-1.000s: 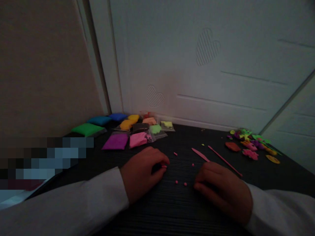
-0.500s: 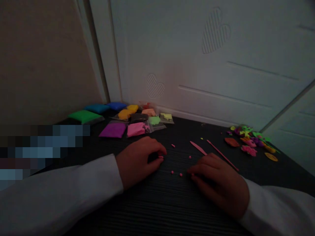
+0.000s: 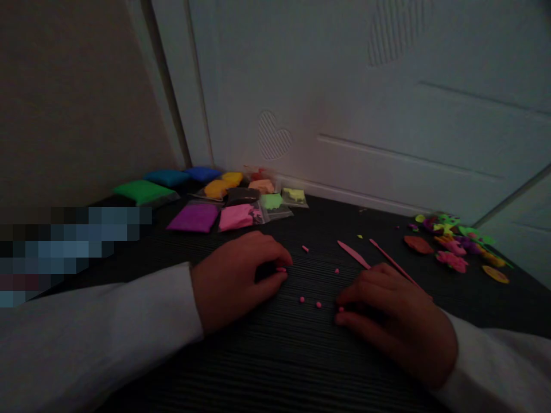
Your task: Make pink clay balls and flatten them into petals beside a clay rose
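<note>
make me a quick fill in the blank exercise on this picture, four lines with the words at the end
The left hand pinches a small piece whose colour is ____.
At the fingertips of the right hand, a small pink ball sits between index finger and ____.
The leftmost packet is coloured ____.
As viewed, the thin pink stick lies to the ____ of the flat pink tool.

Missing words: pink; thumb; green; right.

Somebody's home, I'd say: striped hearts [image 3: 274,135] moulded into the white panel [image 3: 275,63], and bags of bright, clay-like stuff [image 3: 194,218] spread across a dark, wood-grained table [image 3: 258,361].
</note>
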The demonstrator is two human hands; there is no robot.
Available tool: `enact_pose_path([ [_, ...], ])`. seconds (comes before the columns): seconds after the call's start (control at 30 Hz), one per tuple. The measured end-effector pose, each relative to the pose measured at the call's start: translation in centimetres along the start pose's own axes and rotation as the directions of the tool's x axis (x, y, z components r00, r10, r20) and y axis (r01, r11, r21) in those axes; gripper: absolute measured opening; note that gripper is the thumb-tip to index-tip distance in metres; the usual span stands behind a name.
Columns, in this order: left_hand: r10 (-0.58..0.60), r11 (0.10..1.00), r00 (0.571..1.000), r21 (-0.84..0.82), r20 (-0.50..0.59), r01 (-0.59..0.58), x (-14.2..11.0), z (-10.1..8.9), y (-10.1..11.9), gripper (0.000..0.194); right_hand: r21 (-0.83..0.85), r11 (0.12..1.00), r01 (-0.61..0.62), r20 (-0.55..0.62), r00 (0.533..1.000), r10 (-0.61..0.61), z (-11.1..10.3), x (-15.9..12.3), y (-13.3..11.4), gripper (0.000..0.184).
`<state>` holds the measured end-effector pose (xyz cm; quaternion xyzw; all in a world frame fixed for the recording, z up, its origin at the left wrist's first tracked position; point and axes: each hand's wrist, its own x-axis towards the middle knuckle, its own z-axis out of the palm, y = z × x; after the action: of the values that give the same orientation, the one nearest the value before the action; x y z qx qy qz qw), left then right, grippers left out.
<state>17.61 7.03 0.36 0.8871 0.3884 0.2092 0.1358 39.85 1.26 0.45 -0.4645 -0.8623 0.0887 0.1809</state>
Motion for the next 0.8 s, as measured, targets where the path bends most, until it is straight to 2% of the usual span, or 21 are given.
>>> enact_pose_path([
  [0.1,-0.002,1.000,1.000,0.010,0.002,0.002,0.1,-0.1,0.1,0.014,0.037,0.999,-0.030,-0.033,0.999,0.031,0.0,0.0,0.1,0.013],
  [0.2,-0.006,1.000,1.000,0.022,-0.001,0.006,0.0,-0.1,0.2,0.014,0.064,0.985,-0.159,-0.036,0.986,0.161,-0.5,0.4,0.6,0.017],
  [0.27,-0.008,1.000,1.000,0.018,-0.002,0.008,0.0,-0.1,0.3,0.014,0.035,0.981,-0.191,-0.054,0.980,0.193,-0.8,0.8,1.2,0.017],
  [0.37,-0.009,1.000,1.000,0.011,-0.007,0.009,0.0,-0.2,0.2,0.015,-0.092,0.987,-0.132,-0.070,0.990,0.126,-0.8,1.4,2.1,0.022],
  [0.5,-0.018,0.999,1.000,0.029,-0.014,0.018,0.1,-0.3,0.0,0.017,-0.209,0.975,-0.079,-0.022,0.997,0.076,-0.4,1.8,2.8,0.023],
  [0.6,-0.006,0.999,1.000,0.039,-0.024,0.007,0.2,-0.3,-0.2,0.019,-0.186,0.981,-0.052,-0.013,0.999,0.051,-0.4,1.7,2.6,0.018],
  [0.8,0.011,0.999,1.000,0.045,-0.013,-0.010,0.1,-0.2,-0.3,0.020,-0.072,0.997,-0.033,-0.071,0.997,0.028,-0.9,1.2,1.8,0.010],
])
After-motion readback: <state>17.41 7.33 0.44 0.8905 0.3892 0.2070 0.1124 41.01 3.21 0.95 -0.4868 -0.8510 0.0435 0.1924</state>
